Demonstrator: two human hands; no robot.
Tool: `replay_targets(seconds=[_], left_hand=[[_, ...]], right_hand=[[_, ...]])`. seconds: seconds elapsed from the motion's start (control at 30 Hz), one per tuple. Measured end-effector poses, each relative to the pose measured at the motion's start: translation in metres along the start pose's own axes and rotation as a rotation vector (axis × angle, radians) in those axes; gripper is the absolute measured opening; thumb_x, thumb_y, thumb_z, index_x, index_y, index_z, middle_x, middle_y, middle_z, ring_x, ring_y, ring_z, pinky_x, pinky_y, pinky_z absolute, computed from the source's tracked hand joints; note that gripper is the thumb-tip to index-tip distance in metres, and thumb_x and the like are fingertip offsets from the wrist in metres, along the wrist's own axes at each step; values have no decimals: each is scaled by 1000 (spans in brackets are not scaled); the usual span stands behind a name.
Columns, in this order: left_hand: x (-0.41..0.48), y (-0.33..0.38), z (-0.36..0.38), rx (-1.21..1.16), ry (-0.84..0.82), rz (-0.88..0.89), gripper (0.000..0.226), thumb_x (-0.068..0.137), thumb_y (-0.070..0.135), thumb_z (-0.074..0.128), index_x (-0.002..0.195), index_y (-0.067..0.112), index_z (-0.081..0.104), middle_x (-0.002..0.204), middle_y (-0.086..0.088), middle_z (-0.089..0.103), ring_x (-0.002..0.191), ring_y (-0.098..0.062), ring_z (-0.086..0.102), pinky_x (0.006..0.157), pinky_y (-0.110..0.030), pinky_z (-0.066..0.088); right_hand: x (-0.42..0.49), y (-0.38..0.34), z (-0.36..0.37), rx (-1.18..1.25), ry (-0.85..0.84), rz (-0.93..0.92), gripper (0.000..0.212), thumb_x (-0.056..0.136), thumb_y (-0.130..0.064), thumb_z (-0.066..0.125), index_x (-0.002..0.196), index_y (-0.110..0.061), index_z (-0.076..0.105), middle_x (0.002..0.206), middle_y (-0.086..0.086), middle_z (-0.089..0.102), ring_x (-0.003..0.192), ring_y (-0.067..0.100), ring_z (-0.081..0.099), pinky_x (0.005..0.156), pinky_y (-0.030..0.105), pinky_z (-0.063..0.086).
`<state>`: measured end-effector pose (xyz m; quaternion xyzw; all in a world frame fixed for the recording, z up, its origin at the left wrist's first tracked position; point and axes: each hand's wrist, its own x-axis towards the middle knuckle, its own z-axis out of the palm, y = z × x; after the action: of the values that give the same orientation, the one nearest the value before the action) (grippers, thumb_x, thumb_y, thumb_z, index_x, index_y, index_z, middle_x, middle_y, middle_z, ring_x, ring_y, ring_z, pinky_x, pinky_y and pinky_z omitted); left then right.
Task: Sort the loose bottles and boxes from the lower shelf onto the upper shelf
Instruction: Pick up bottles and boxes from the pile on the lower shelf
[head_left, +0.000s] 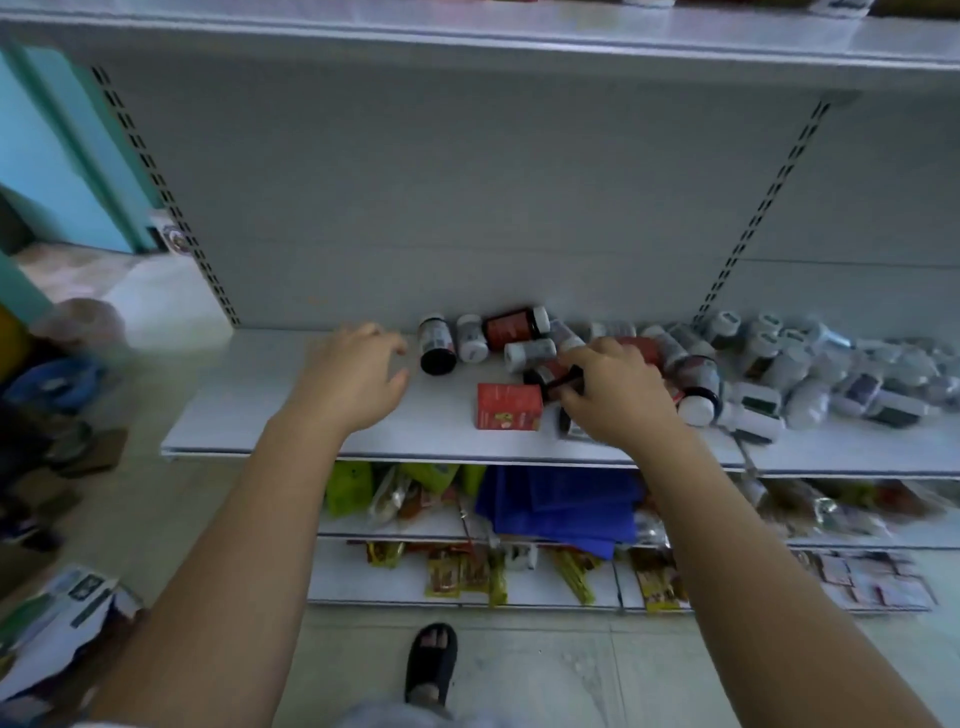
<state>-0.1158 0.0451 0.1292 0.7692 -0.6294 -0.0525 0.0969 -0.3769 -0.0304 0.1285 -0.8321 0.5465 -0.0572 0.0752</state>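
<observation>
The white lower shelf (311, 415) carries the task's goods, and the upper shelf (467, 36) runs across the top of the view. A heap of bottles (779, 374) lies tumbled over the lower shelf's right half. The left hand (348, 374) hovers over bare shelf, its grip apart with loosely bent fingers holding nothing. The right hand (613, 395) has its grip clamped on a dark bottle (556, 376) lying on its side. Just beside it rests a red box (506, 406), near the shelf's front edge.
</observation>
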Motion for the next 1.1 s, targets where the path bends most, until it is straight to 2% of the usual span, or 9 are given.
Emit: replay_targets(seconds=[0.1, 0.33, 0.47, 0.57, 0.7, 0.8, 0.83, 0.97, 1.1], left_hand=[[29, -19, 33, 57, -101, -37, 40, 97, 33, 51, 135, 20, 55, 139, -9, 50, 127, -33, 45, 98, -40, 40], [123, -44, 96, 145, -303, -138, 54, 95, 53, 44, 140, 24, 48, 146, -9, 44, 134, -34, 36, 101, -41, 35], [172, -35, 130, -154, -343, -339, 86, 86, 78, 37, 144, 14, 39, 143, -15, 48, 132, -38, 41, 105, -46, 37], [200, -32, 155, -430, -295, -430, 95, 82, 75, 51, 145, 4, 38, 144, -19, 49, 130, -37, 48, 104, -42, 42], [219, -34, 171, -741, -213, -523, 75, 83, 53, 66, 132, -2, 56, 132, -25, 58, 120, -36, 58, 93, -35, 47], [221, -47, 175, -968, -205, -592, 87, 50, 59, 69, 113, -2, 66, 112, -21, 68, 98, -31, 67, 86, -40, 56], [217, -49, 172, -1041, -200, -607, 81, 50, 58, 69, 106, -1, 67, 104, -18, 70, 91, -30, 68, 82, -40, 58], [185, -39, 130, -1388, -178, -562, 13, 93, 19, 57, 93, 8, 64, 81, -7, 67, 70, -18, 64, 54, -26, 55], [154, -29, 86, -1604, -160, -422, 18, 94, 14, 46, 101, 10, 63, 82, -10, 69, 80, -26, 65, 71, -36, 52]], right_hand=[[29, 12, 37, 29, -105, 37, 54, 88, -23, 58, 142, -27, 48, 145, 7, 44, 128, 35, 41, 102, 46, 39], [113, 18, 114, -81, -334, -9, 61, 83, -48, 66, 137, -26, 48, 147, 7, 36, 139, 36, 23, 111, 53, 31], [141, 20, 139, -156, -376, -41, 70, 82, -51, 69, 140, -20, 46, 147, 12, 31, 140, 39, 18, 112, 53, 24], [154, 20, 135, -104, -372, -61, 78, 70, -54, 77, 137, -24, 49, 140, 7, 39, 134, 33, 30, 115, 50, 24], [164, 21, 118, 276, -371, 17, 58, 70, -36, 81, 121, -28, 55, 105, -7, 57, 99, 16, 60, 85, 29, 52], [165, 17, 112, 672, -207, 138, 53, 75, -24, 82, 118, -30, 52, 105, -8, 59, 89, 3, 59, 68, 13, 51], [166, 15, 110, 775, -134, 163, 51, 75, -21, 82, 116, -29, 53, 106, -8, 60, 88, 0, 57, 65, 9, 48], [163, 3, 92, 1340, -19, 193, 18, 87, -11, 72, 101, -21, 66, 98, 4, 72, 87, 16, 67, 79, 29, 52], [145, -13, 61, 1794, -11, 254, 39, 88, -19, 67, 125, -9, 58, 106, 12, 68, 95, 26, 67, 87, 42, 53]])
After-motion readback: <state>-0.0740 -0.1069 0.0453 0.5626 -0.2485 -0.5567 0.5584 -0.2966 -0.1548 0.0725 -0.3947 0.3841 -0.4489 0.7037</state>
